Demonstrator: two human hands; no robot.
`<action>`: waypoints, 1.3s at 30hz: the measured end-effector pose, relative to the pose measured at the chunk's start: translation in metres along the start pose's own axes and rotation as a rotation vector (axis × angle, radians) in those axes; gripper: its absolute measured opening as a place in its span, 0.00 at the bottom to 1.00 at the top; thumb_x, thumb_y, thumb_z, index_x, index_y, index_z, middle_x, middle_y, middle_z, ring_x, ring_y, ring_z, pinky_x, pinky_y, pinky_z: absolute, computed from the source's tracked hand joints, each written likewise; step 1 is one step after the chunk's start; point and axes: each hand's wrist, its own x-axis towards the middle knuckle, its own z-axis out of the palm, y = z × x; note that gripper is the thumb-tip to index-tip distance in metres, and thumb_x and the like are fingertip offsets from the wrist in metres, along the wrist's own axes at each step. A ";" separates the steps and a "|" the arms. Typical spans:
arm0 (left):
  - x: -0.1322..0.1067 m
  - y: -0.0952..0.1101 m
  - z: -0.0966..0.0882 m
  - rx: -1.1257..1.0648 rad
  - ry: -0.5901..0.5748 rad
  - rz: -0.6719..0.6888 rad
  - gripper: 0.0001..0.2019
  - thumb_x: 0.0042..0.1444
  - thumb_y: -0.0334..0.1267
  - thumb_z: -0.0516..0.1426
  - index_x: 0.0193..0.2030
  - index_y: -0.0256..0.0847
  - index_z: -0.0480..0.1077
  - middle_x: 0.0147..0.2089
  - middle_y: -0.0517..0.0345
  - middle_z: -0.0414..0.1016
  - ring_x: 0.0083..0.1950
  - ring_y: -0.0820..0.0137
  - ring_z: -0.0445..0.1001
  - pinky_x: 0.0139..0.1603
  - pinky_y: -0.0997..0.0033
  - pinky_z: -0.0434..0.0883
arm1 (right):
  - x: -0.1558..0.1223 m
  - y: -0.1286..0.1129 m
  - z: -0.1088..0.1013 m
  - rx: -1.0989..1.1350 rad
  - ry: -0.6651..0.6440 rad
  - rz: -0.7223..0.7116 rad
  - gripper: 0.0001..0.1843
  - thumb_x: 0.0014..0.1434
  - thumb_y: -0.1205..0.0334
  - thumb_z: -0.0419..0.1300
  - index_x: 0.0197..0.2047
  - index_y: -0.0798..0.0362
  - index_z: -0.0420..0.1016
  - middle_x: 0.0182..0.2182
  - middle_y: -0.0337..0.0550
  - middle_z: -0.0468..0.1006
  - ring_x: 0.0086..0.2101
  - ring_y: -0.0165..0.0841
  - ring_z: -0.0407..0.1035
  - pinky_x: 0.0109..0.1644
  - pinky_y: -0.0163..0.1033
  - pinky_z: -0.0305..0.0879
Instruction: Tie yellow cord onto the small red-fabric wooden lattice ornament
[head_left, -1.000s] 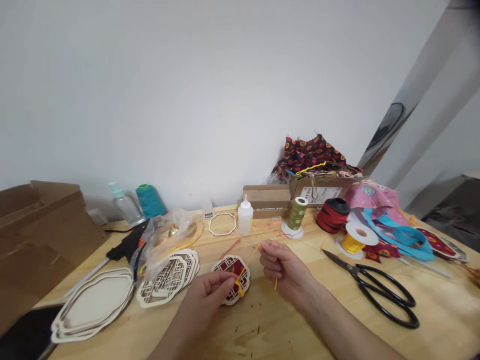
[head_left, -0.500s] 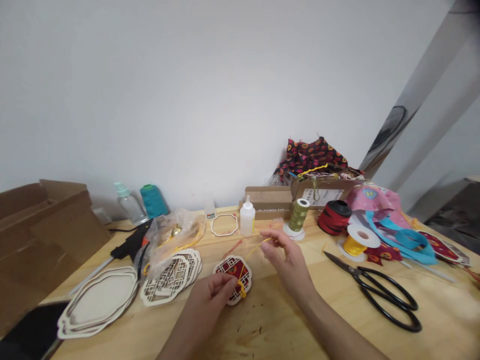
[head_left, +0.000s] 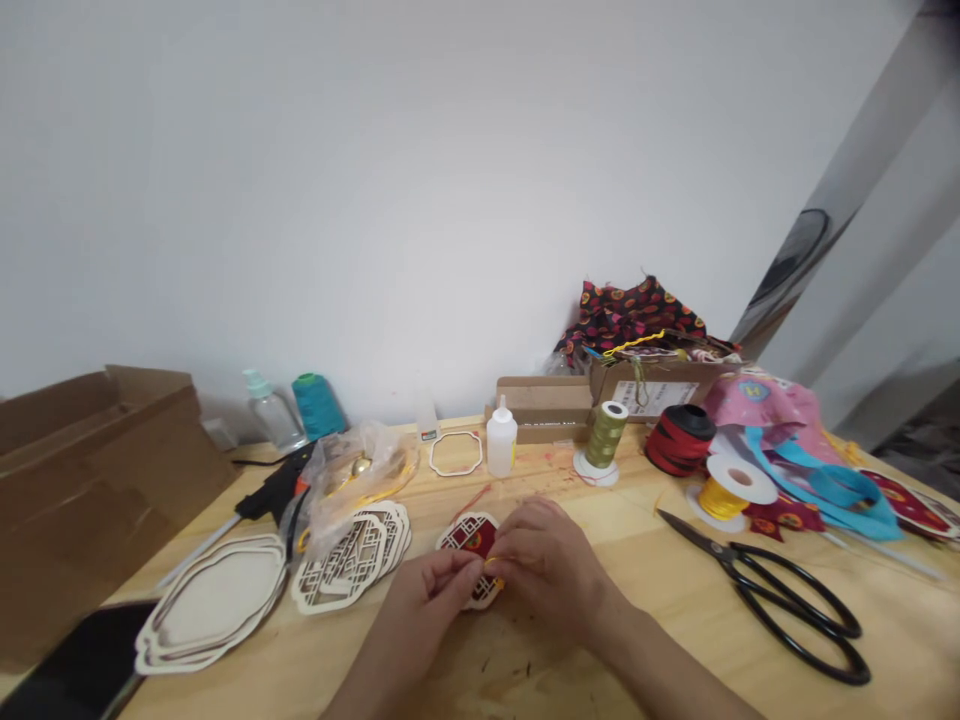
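The small scalloped ornament of pale wood lattice and dark red cloth [head_left: 466, 531] lies on the light wooden table [head_left: 637, 545], partly under my fingers. My left hand [head_left: 429, 600] and right hand [head_left: 553, 568] meet over it, both pinched narrow — they hold the thin yellow cord [head_left: 491, 562]. Behind stands the white plastic bottle [head_left: 502, 445]; to the right lie the black long-handled scissors [head_left: 726, 553].

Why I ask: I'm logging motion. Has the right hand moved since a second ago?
Yes: judged against the squeeze bottle, the right hand has moved left and lower in the view.
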 end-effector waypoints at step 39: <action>0.001 -0.005 0.000 -0.033 0.145 -0.012 0.11 0.45 0.42 0.54 0.24 0.36 0.70 0.22 0.60 0.73 0.27 0.69 0.69 0.27 0.75 0.64 | -0.005 0.002 0.002 1.229 -0.190 0.788 0.11 0.49 0.60 0.53 0.25 0.60 0.71 0.13 0.28 0.47 0.15 0.20 0.37 0.16 0.28 0.32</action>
